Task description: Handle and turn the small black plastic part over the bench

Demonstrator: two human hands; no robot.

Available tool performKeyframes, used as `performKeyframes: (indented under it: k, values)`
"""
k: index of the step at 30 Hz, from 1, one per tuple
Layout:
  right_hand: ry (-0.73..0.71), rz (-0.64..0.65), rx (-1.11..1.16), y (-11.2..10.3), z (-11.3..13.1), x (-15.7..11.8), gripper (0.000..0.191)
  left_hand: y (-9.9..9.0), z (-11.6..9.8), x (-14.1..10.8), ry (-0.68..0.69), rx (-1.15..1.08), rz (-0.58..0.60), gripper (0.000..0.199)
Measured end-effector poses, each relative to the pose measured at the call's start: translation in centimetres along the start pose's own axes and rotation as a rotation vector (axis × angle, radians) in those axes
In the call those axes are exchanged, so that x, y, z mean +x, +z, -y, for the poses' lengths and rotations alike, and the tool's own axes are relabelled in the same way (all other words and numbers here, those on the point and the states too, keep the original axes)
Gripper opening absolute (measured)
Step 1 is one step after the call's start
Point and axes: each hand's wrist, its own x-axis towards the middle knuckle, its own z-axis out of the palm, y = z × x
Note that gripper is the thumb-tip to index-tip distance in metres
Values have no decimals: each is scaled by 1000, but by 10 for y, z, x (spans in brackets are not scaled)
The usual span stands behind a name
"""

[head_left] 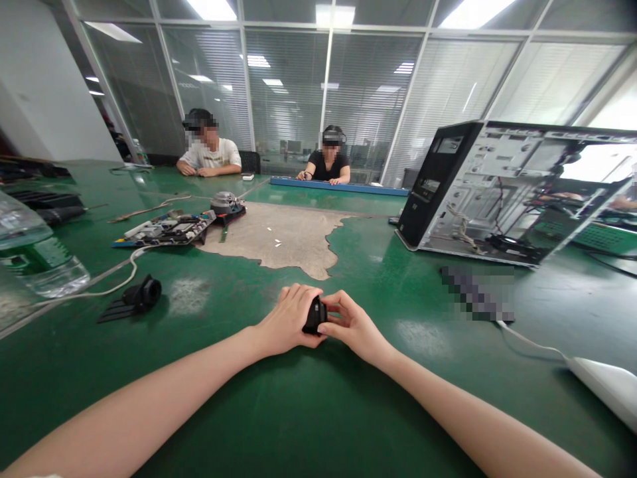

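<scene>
A small black object (pixel 313 316), rounded like a camera lens or webcam body, is held between my two hands just above the green tabletop. Around its left side wrap the fingers of my left hand (pixel 291 318), covering much of it. My right hand (pixel 354 323) pinches its right edge between thumb and fingers. Its exact kind is hard to make out because the hands hide most of it. To the left lies another black plastic piece (pixel 134 297) with a round, lens-like end and a flat slatted part.
A bare circuit board (pixel 169 228) with a cooler fan (pixel 227 204) lies at left, near a water bottle (pixel 40 249). An open computer case (pixel 497 199) stands at right, with a blurred dark phone-like item (pixel 472 292) and white power bank (pixel 604 385). Two people sit opposite.
</scene>
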Motion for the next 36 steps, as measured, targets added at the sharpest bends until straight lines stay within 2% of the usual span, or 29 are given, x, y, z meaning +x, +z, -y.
performKeyframes:
  k: [6, 11, 14, 18, 23, 27, 31, 36]
  values:
    - [4, 1, -12, 0, 1, -1, 17, -1, -2, 0, 2, -7, 1, 67]
    - [34, -25, -40, 0, 2, 2, 24, -2, -3, 1, -6, 0, 6, 65]
    - [36, 7, -57, -1, 2, 1, 25, -2, -2, 1, 3, -2, 3, 66]
    - [-15, 72, -32, -1, 2, -2, 23, -1, -1, 0, 7, -3, -3, 66]
    - [-78, 66, -61, 1, 1, -5, 20, -1, -1, 0, 5, 7, -1, 63]
    - [-71, 27, -82, 1, 0, -4, 15, -2, -2, 0, 0, 4, -7, 63]
    - [-25, 5, -100, 1, 1, -2, 22, -1, -2, 0, -2, 2, -4, 64]
    - [-10, 39, -110, 1, 3, -3, 25, -1, -1, 0, -3, -6, -4, 64]
